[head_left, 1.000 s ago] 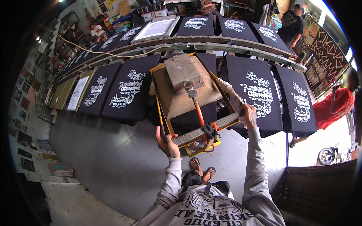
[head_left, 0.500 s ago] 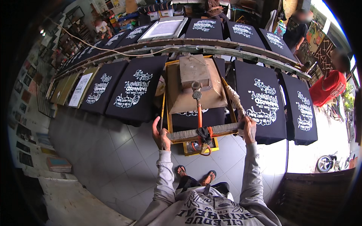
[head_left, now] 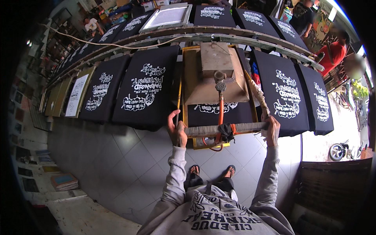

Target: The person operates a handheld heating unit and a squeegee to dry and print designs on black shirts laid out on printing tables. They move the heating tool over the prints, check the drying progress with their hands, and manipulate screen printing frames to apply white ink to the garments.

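Observation:
A boxy brown metal heater hood (head_left: 217, 88) in a yellow frame (head_left: 180, 92) stands over a black printed shirt (head_left: 211, 113). Across its near side runs a handle bar (head_left: 203, 129) wrapped in grey cord, with a black tie (head_left: 226, 132) round its middle. My left hand (head_left: 178, 131) closes round the bar's left end by a thin side rod, its index finger and thumb partly raised. My right hand (head_left: 271, 129) wraps the right end, beside a cloth-bound side arm (head_left: 258, 96). An orange hose (head_left: 221, 111) runs from the hood's valve (head_left: 221, 84) toward the bar.
Black printed shirts (head_left: 147, 88) (head_left: 282, 92) lie on both sides of the hood. Metal rails (head_left: 156, 42) run behind, with more shirts and a screen frame (head_left: 166, 17) beyond. A person in a red shirt (head_left: 333, 56) is at the right. Grey tiles (head_left: 152, 164) cover the floor.
The view has shifted, and the hood has moved slightly rightward against the shirts with both hands still on the bar. The person in red is farther back at the right.

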